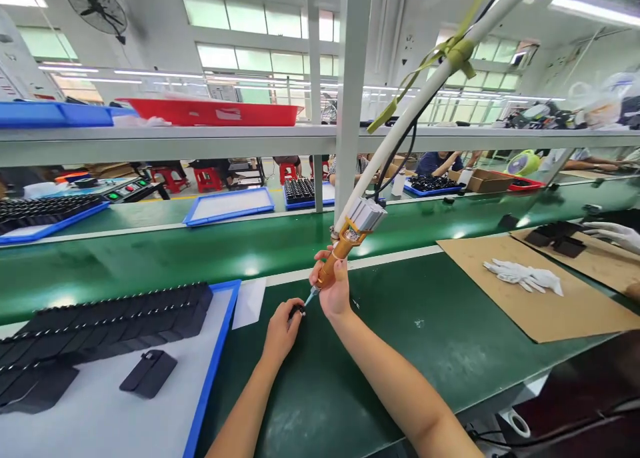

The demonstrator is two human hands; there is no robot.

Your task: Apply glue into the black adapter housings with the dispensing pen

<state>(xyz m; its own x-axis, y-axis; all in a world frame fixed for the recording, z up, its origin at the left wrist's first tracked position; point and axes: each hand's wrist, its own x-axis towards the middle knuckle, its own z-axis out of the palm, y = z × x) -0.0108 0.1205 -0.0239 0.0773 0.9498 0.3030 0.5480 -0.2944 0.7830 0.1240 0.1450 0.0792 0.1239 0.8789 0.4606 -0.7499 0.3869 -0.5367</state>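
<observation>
My right hand (336, 286) is wrapped round an orange-brown dispensing gun (341, 248) with a silver body at its top, joined to a white hose. Its pale blue tapered tip (312, 297) slants down to the left and ends close to a small black part (297, 310). That part is pinched between the fingers of my left hand (283, 330), just above the green table; its exact shape is mostly hidden. Left of my hands, a blue-rimmed tray (214, 365) bears rows of black boxes (120, 321), with a single black box (149, 373) lying apart.
A white paper (249, 303) lies beside the tray. White gloves (524, 275) rest on cardboard (480, 265) at the right, near a co-worker's gloved hand (615, 235). A grey post (350, 98) and shelf stand ahead, behind them a green conveyor belt (190, 261).
</observation>
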